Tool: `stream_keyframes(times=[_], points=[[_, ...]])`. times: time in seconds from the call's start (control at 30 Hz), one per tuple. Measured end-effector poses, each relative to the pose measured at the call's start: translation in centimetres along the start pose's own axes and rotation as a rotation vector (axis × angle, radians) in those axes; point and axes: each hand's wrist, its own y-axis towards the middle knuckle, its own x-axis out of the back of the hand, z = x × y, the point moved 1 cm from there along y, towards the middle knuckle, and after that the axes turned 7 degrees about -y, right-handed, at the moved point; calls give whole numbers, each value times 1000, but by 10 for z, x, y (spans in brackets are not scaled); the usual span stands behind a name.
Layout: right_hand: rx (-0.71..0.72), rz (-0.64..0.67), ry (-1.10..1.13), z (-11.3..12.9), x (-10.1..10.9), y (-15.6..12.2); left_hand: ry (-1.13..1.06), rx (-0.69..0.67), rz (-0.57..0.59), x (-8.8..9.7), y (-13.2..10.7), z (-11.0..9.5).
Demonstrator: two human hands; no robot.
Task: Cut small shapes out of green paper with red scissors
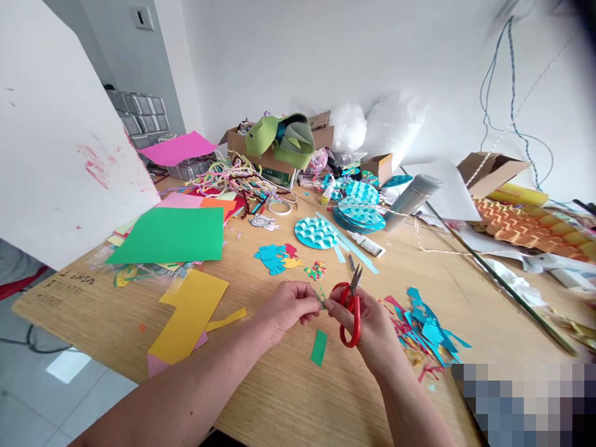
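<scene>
A wooden table [284,397] bears a green strip [319,348] and blue scraps [426,326].

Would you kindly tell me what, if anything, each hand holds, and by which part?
The right hand holds the scissors by their red handles. The left hand seems to pinch a tiny green scrap; the exact spot is too small to tell.

Wood tbl [279,403] stands nr wht wall [261,49], tile flr [28,397] below.

My left hand [289,305] partly hides a green scrap [322,298] too small to make out; my right hand [372,326] covers part of the red scissors [357,320].
</scene>
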Motion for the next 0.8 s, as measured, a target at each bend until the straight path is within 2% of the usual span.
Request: stream_keyframes(times=[0.17, 0.3, 0.4, 0.53, 0.8], points=[[32, -11, 15, 6, 0, -8, -210, -66, -67, 2, 1, -2], [33, 133, -96, 2, -11, -13, -332, -112, -78, 3, 1, -4], [24, 207, -187, -3, -19, -16, -369, -152, -70, 2, -1, -4], [17, 208, -215, -4, -24, -18, -397, -162, -55, 1, -2, -1], [-28, 225, -199, -4, -30, -20, -373, -166, -141, -3, -5, 1]])
